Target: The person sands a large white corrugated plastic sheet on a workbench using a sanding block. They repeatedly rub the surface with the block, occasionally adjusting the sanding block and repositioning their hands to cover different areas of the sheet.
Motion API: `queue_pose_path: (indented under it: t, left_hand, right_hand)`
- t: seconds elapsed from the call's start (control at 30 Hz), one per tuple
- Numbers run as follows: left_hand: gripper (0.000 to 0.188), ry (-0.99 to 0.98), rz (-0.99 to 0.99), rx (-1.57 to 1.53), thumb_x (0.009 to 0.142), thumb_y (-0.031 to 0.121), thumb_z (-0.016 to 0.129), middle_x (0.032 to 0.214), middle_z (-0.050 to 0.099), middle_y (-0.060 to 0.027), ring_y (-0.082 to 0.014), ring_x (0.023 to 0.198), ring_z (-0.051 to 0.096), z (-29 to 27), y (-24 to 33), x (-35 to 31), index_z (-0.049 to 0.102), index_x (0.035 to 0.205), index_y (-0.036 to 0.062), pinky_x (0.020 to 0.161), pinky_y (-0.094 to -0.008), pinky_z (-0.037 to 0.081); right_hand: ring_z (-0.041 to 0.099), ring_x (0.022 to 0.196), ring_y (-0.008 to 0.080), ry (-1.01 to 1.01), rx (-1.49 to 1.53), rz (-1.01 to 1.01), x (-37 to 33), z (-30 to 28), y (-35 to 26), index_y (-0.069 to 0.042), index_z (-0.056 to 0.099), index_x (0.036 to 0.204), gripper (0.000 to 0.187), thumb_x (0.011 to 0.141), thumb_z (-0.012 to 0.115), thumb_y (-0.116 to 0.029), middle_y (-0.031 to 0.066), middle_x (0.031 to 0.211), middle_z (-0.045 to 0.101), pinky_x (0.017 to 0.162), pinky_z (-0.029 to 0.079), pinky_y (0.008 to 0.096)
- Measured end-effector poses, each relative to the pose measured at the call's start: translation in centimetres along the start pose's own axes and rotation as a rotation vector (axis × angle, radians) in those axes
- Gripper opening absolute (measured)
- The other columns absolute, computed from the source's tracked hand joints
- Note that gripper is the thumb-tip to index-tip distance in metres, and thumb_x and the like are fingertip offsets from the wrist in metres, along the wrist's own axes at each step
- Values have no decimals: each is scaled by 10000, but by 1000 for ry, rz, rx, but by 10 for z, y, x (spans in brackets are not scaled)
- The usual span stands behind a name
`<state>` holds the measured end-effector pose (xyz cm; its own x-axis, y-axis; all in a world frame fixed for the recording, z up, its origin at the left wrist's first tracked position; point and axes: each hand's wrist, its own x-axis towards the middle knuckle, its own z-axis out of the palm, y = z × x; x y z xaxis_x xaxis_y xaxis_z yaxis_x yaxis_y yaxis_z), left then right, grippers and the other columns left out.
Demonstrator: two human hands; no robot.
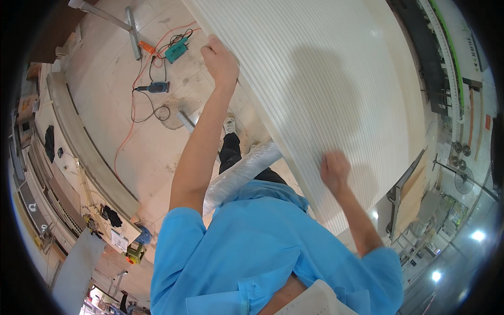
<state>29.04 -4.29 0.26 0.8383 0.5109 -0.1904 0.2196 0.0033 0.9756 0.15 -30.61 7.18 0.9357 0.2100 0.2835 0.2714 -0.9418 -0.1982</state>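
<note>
A ribbed white panel (325, 94), held above a tiled floor (110, 47).
Its left edge is met by the left hand (219, 62), fingers curled; whether it is gripped cannot be told. The right hand (336, 170) is blurred over the ribs, fingers folded; contact or hold cannot be told. Leftward, floor is taken up by a teal tool (176, 50) and a blue tool (158, 87). Lettering is borne by a white board (475, 55) at right.

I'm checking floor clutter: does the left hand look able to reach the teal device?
Probably not without bending: the left hand is at the edge of the ribbed panel, while the teal device lies on the floor. Nothing large appears to cover it.
</note>
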Motion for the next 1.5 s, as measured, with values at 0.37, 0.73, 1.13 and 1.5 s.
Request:
queue_pose_path:
  t: [0.37,0.73,1.13,1.5]
  left_hand:
    - [594,28,75,110,1078,456,406,1012,626,-241,-302,984,587,0,1,5,562,1021,-114,923,-399,453]
    - [671,27,94,82,1063,511,382,1007,646,-320,-418,979,623,2,-9,18,540,998,-138,908,-465,468]
    - [647,16,137,116,1066,482,372,975,644,-319,-440,927,618,0,-15,27,549,957,-131,882,-478,471]
    - [560,1,2,60,1084,452,390,1002,640,-281,-372,961,617,-1,10,1,529,1032,-88,911,-440,467]
  right_hand:
    - [686,878,367,-22,47,-65,353,136,-39,-45,651,936,128,829,597,-89,181,936,705,722,542,502]
    - [630,755,309,50,-1,13,69,26,-15,-65,607,860,72,799,644,-60,107,787,611,620,517,438]
    - [622,736,334,-67,74,251,23,5,-5,-51,580,860,111,912,657,-112,134,806,618,623,491,446]
    - [681,816,371,64,-23,-28,374,150,-33,-54,625,913,116,910,530,-121,170,873,693,681,539,507]
